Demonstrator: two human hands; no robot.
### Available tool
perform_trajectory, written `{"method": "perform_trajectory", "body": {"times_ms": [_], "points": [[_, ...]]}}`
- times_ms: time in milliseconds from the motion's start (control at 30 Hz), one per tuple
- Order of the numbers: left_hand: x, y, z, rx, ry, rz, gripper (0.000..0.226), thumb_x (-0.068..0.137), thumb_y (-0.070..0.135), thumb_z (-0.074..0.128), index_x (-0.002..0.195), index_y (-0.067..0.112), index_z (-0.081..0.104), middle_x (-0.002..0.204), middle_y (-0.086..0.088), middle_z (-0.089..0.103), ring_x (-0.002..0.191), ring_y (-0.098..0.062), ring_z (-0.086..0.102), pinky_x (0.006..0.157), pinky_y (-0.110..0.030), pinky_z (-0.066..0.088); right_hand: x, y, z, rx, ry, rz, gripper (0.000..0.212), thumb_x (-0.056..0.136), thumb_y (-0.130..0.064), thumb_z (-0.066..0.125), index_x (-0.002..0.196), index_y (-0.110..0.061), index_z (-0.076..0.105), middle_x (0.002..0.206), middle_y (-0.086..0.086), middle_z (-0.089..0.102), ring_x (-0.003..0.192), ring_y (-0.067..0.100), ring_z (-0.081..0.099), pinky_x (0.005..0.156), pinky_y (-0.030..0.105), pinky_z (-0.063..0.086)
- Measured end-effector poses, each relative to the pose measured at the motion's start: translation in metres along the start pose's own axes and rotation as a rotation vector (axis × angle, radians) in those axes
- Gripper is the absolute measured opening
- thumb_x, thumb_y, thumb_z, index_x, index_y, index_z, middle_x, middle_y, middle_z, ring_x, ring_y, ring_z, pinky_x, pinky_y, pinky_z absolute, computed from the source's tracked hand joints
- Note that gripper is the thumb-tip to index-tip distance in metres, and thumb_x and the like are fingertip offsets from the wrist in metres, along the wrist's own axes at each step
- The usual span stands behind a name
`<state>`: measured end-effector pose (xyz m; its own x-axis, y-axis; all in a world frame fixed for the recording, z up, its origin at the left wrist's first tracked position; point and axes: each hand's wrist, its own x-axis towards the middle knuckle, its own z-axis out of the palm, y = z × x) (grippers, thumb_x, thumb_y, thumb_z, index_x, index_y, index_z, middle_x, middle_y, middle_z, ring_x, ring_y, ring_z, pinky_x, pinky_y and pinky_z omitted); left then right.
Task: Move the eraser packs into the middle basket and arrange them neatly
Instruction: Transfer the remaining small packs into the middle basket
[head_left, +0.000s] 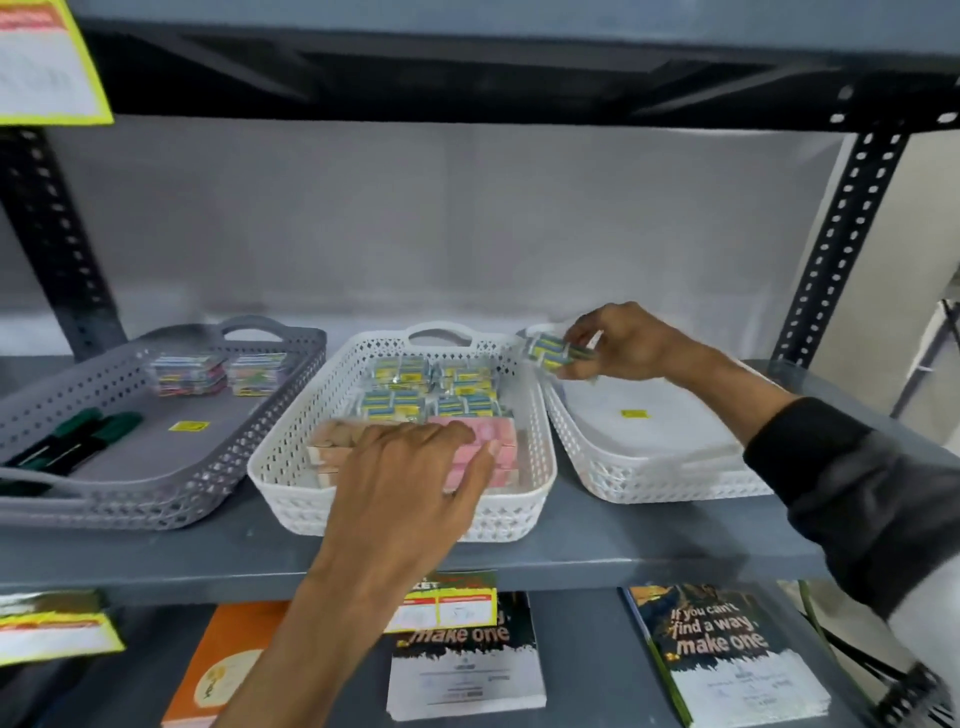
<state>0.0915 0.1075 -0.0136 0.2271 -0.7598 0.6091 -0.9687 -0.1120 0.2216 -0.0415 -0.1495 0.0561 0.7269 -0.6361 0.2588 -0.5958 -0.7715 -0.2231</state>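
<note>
The middle white basket (291, 447) holds rows of yellow-and-blue eraser packs (431, 387) at the back and pink and tan packs (501, 434) at the front. My left hand (410, 467) lies flat on the pink and tan packs inside this basket, fingers spread. My right hand (618, 343) hovers over the back left corner of the right white basket (649, 473), pinching a yellow-and-blue eraser pack (553, 351). Apart from a yellow sticker, the right basket's floor looks bare.
A grey basket (104, 499) on the left holds colourful packs (218, 371) and dark green markers (67, 441). A black shelf beam (467, 78) runs overhead, with perforated uprights at both sides. Notebooks (727, 654) lie on the shelf below.
</note>
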Motion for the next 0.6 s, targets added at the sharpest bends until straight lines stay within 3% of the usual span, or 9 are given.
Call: {"method": "perform_trajectory", "body": {"times_ms": [100,200,333,433,533,600], "points": [[-0.006,-0.025,-0.003,0.012,0.035,-0.043,0.046,0.097,0.051,0.041,0.071,0.023,0.067,0.063,0.008,0.069,0.061,-0.015,0.064,0.076,-0.038,0.047,0.020,-0.029,0.015,0.029,-0.082,-0.074,0.049,0.073,-0.041,0.080,0.112,-0.012,0.072,0.108,0.005,0.073,0.083,0.012,0.056,0.079,0.021,0.041],[-0.015,-0.040,-0.004,0.020,0.093,-0.077,0.056,0.097,0.052,0.036,0.060,0.021,0.064,0.056,0.006,0.066,0.057,-0.018,0.061,0.063,-0.030,0.037,0.038,-0.047,0.034,0.000,-0.190,-0.134,0.054,0.074,-0.045,0.078,0.116,-0.013,0.069,0.112,0.006,0.071,0.087,0.012,0.057,0.080,0.020,0.040],[-0.023,-0.049,-0.006,0.033,0.136,-0.080,0.066,0.099,0.055,0.023,0.056,0.019,0.058,0.053,0.004,0.064,0.053,-0.020,0.059,0.060,-0.029,0.033,0.056,-0.059,0.060,-0.078,-0.343,-0.159,0.062,0.075,-0.050,0.075,0.126,-0.019,0.063,0.125,0.003,0.065,0.110,0.020,0.060,0.095,0.028,0.044],[-0.024,-0.047,-0.007,0.010,0.163,-0.065,0.058,0.100,0.049,0.024,0.057,0.022,0.052,0.051,0.006,0.060,0.047,-0.018,0.053,0.058,-0.027,0.030,0.060,-0.062,0.074,-0.150,-0.426,-0.173,0.060,0.082,-0.046,0.069,0.135,-0.021,0.057,0.136,0.003,0.058,0.123,0.022,0.055,0.107,0.037,0.040],[-0.023,-0.045,-0.009,-0.004,0.148,-0.075,0.048,0.097,0.044,0.032,0.057,0.023,0.049,0.050,0.006,0.058,0.045,-0.016,0.049,0.057,-0.026,0.028,0.059,-0.061,0.073,-0.070,-0.460,-0.173,0.059,0.084,-0.044,0.069,0.136,-0.018,0.058,0.136,0.000,0.060,0.121,0.019,0.056,0.096,0.023,0.039],[-0.021,-0.044,-0.009,-0.023,0.119,-0.080,0.040,0.094,0.041,0.036,0.059,0.026,0.044,0.052,0.008,0.057,0.047,-0.014,0.046,0.055,-0.027,0.027,0.058,-0.057,0.065,0.021,-0.372,-0.161,0.055,0.082,-0.048,0.068,0.128,-0.018,0.065,0.124,-0.002,0.066,0.111,0.016,0.061,0.091,0.021,0.040]]}}
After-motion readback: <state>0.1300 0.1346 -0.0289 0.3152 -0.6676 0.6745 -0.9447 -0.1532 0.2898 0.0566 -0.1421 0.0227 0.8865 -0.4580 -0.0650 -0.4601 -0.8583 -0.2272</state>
